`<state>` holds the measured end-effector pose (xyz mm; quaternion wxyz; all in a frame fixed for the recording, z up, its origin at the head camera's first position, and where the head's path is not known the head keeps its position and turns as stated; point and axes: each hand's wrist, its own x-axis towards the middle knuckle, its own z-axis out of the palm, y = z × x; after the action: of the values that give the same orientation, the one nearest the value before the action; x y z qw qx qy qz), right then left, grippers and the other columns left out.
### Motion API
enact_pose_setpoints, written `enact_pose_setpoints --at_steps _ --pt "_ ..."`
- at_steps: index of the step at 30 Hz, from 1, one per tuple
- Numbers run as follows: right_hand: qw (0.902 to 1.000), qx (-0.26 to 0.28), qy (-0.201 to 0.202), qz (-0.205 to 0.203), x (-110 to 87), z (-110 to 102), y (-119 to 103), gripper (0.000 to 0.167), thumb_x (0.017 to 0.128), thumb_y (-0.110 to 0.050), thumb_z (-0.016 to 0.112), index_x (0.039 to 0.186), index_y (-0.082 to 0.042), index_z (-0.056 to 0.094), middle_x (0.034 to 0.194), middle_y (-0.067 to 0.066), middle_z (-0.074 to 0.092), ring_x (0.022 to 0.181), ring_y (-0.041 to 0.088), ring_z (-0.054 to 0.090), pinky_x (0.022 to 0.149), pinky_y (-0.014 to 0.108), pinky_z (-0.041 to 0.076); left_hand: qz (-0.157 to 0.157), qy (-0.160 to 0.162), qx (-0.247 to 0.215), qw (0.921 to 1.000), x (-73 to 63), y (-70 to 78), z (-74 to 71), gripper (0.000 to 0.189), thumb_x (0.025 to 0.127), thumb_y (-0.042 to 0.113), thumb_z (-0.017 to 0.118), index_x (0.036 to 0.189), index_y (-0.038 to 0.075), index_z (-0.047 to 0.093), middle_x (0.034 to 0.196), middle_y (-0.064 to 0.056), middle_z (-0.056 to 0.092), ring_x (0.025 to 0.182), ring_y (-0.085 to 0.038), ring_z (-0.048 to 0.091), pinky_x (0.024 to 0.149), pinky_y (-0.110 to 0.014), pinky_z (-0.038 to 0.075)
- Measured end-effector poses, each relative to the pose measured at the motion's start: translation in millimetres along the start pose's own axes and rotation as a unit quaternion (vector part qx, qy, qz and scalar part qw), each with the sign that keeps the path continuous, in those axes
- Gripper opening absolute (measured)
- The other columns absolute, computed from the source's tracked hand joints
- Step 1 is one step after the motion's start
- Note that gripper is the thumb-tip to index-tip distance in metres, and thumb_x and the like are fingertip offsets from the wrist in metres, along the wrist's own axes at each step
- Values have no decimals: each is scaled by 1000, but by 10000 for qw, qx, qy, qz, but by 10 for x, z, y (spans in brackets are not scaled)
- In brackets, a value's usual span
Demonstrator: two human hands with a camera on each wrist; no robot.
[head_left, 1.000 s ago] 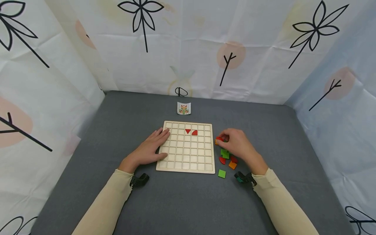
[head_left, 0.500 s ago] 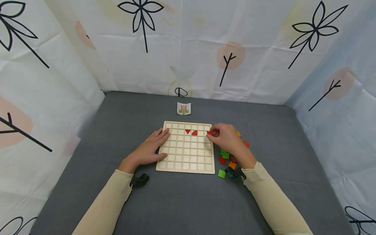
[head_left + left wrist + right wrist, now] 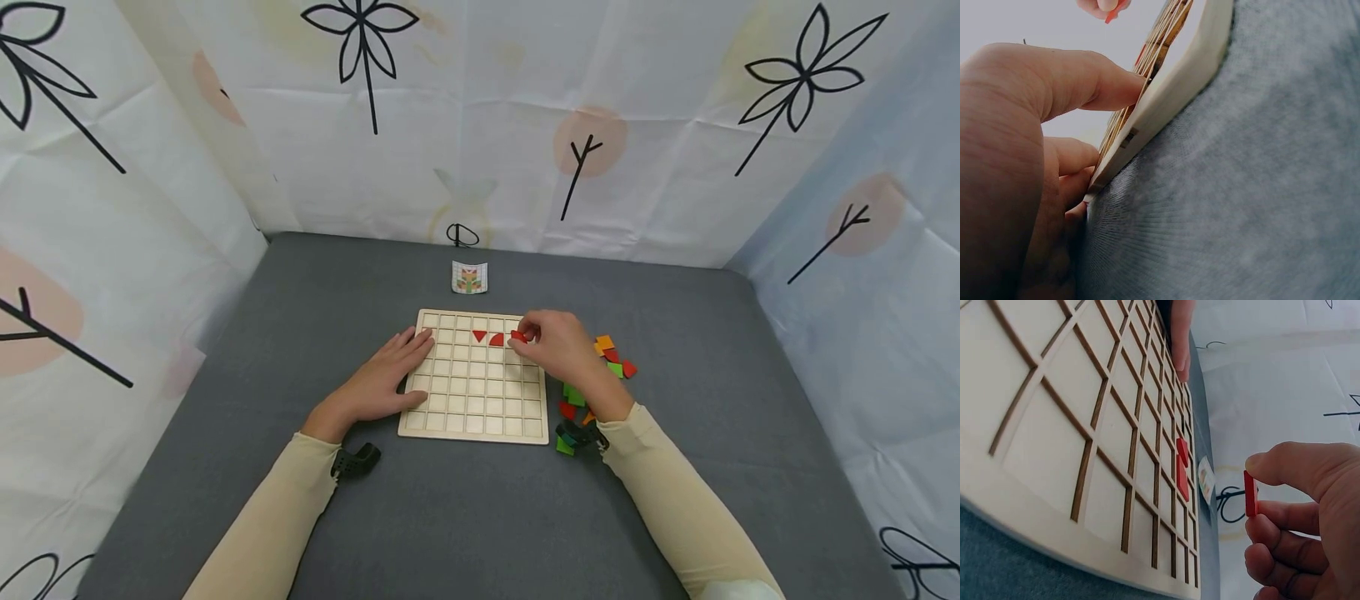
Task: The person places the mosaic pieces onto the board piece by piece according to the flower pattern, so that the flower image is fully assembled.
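A wooden grid board (image 3: 474, 404) lies on the grey table. My left hand (image 3: 386, 375) rests on its left edge with fingers spread; in the left wrist view the thumb (image 3: 1107, 84) touches the rim. Above the upper right of the board, my right hand (image 3: 566, 350) pinches a small red tile (image 3: 1250, 494) between thumb and fingers. The tile is seen edge-on in the right wrist view, held up off the board, so its full outline cannot be told. Two red pieces sit in the grid's upper rows: a triangle (image 3: 480, 335) and a quarter circle (image 3: 497, 339).
Right of the board lie loose tiles, among them an orange tile (image 3: 604, 342), a red tile (image 3: 629, 368) and a green tile (image 3: 573, 396). My right forearm partly covers them. A small patterned card (image 3: 469, 277) lies beyond the board.
From the loose tiles, my right hand has moved left over the board, carrying the red tile. More of the pile's far part now shows. The left hand stays in place.
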<state>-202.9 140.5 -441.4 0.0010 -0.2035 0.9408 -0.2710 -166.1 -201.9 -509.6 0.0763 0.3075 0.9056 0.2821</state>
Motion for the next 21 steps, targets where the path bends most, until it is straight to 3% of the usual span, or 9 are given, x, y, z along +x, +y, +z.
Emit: enact_pose_setpoints --at_steps 21 --pt "9993 -144 -331 -73 285 147 -188 20 101 -31 81 103 -11 80 93 -1 72 81 18 64 76 38 56 -32 -31 -8 10000 2 3 -32 91 103 41 68 172 2 24 180 -13 17 166 -38 7 132 -58 9"
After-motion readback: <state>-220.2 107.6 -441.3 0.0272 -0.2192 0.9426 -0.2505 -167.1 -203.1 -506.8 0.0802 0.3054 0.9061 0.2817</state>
